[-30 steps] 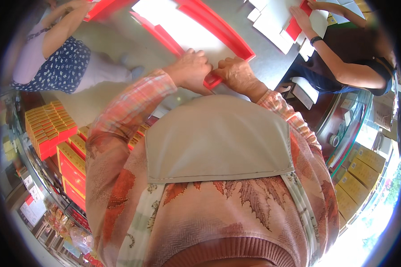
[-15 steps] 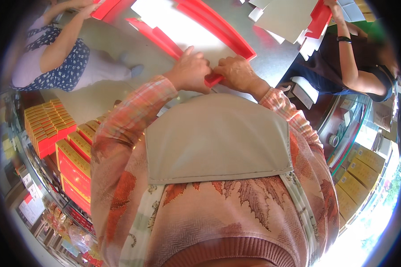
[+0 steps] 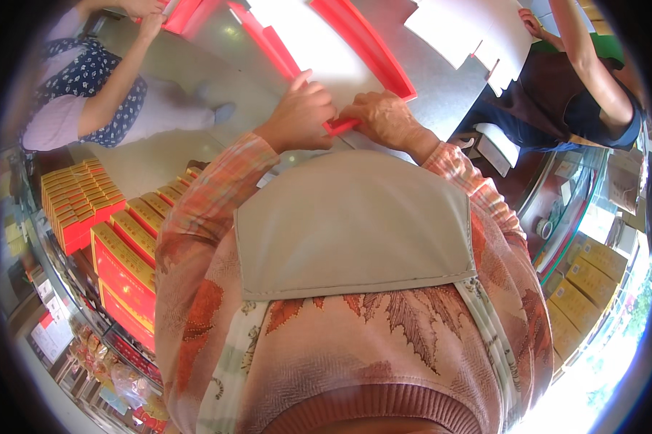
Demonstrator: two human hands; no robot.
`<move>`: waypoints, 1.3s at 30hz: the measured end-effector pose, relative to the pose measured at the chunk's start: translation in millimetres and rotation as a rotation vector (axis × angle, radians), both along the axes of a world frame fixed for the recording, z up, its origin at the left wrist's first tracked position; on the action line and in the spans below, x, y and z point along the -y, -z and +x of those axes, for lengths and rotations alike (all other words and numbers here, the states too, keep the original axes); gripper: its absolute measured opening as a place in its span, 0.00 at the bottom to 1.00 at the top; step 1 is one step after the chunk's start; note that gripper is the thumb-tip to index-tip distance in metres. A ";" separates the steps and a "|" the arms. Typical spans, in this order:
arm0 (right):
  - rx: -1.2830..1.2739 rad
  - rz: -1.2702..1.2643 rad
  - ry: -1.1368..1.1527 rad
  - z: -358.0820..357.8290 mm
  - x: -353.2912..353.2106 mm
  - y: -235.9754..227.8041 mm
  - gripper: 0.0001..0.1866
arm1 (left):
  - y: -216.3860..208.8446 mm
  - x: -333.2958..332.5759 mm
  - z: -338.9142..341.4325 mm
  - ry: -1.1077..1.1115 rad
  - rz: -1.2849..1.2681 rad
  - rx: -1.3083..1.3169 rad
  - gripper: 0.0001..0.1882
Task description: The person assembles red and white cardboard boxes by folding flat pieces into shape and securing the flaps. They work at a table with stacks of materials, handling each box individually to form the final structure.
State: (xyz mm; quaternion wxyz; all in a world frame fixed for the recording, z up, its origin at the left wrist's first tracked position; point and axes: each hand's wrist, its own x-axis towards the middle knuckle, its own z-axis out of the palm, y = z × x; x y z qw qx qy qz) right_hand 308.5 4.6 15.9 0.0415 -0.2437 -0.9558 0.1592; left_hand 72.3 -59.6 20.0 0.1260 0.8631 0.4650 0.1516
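A flat red and white cardboard box blank [image 3: 319, 43] lies on the grey metal table [image 3: 442, 94] in front of me. My left hand [image 3: 301, 116] and my right hand [image 3: 384, 119] both pinch its near red flap, fingers closed on the edge. My chest, in a patterned orange shirt with a beige bib, fills the lower picture and hides the table's near edge.
A person in a dotted blue top [image 3: 87, 79] handles a red box at the upper left. Another person in a dark apron [image 3: 579, 94] reaches over white card blanks [image 3: 478, 29] at the upper right. Stacks of red and gold boxes [image 3: 102, 217] stand at the left, yellow boxes [image 3: 593, 275] at the right.
My hands stay on the red flap. The person at the upper right has raised an arm and moved the card; the person at the left has shifted hands.
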 end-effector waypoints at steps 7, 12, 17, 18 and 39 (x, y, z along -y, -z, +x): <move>0.257 -0.047 -0.025 -20.7 2.6 -6.8 0.16 | -5.5 7.9 13.8 -0.065 0.080 0.012 0.16; 0.235 -0.053 -0.064 -9.8 -4.5 -38.4 0.18 | 2.0 4.8 -16.5 -0.100 -0.026 -0.282 0.18; -0.164 0.432 -0.154 1.2 -38.6 -33.3 0.12 | -16.2 14.5 -54.2 -0.170 0.042 -0.403 0.20; -0.186 0.400 -0.178 -6.1 -45.6 -26.0 0.11 | -23.8 20.1 -45.2 -0.162 0.118 -0.338 0.19; 0.554 0.161 -0.408 -125.3 -101.0 -34.3 0.26 | 17.2 65.7 -37.3 -0.338 0.091 -0.077 0.19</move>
